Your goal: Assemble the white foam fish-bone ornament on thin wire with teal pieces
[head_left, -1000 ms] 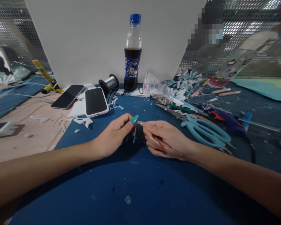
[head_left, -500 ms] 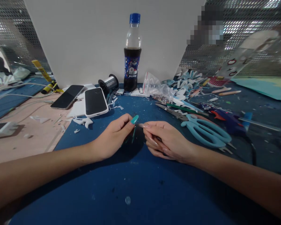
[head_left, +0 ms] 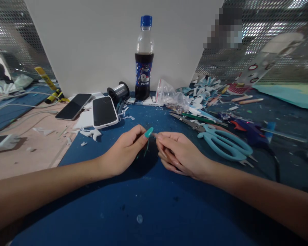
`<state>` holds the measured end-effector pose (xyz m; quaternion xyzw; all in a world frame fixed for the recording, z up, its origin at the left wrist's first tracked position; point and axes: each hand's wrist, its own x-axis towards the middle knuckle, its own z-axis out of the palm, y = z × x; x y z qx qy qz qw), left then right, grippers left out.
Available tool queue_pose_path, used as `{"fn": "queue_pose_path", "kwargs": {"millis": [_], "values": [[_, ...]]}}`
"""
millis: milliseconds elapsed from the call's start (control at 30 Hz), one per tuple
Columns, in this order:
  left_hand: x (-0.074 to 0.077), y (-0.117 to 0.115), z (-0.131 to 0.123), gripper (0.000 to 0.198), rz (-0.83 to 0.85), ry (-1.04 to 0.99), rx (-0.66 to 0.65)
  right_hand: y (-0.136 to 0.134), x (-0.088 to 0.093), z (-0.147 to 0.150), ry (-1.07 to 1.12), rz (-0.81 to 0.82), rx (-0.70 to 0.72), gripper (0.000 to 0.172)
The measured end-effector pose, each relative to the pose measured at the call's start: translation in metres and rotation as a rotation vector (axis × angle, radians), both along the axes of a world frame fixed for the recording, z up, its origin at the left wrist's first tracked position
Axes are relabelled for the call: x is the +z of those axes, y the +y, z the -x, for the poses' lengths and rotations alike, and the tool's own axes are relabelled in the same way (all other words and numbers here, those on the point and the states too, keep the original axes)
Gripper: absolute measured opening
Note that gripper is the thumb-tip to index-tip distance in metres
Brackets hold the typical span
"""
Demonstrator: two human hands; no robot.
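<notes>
My left hand (head_left: 125, 150), with long teal nails, is closed in a pinch at the middle of the view, above the blue work surface (head_left: 113, 212). Facing it, my right hand (head_left: 181, 150) pinches with thumb and forefinger, its other fingers curled under. The fingertips of both hands nearly meet. Whatever lies between them is too small or too hidden to name. Light blue-handled scissors (head_left: 226, 143) lie just right of my right hand, blades pointing back left.
A cola bottle (head_left: 144, 73) stands behind the hands, with a wire spool (head_left: 118, 91) and a plastic bag (head_left: 166, 92) beside it. Phones (head_left: 105, 111) lie left. Foam scraps (head_left: 205, 90) and a blue glue gun (head_left: 251, 133) with a cable occupy the right.
Both hands keep their pinches and have barely moved. The fingertips have come slightly closer together. The whole view has shifted a little.
</notes>
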<state>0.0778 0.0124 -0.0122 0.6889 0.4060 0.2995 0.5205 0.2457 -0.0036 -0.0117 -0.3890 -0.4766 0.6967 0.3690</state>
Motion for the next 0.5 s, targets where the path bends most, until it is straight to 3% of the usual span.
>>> {"fn": "queue_pose_path", "kwargs": {"millis": [367, 500], "values": [[-0.0018, -0.0009, -0.0006, 0.027, -0.083, 0.038, -0.017, -0.0042, -0.0008, -0.0002, -0.075, -0.056, 0.073, 0.036], [-0.0037, -0.0016, 0.0019, 0.029, -0.133, 0.011, 0.071, -0.0031, -0.0002, -0.0007, -0.059, -0.038, 0.060, 0.036]]}}
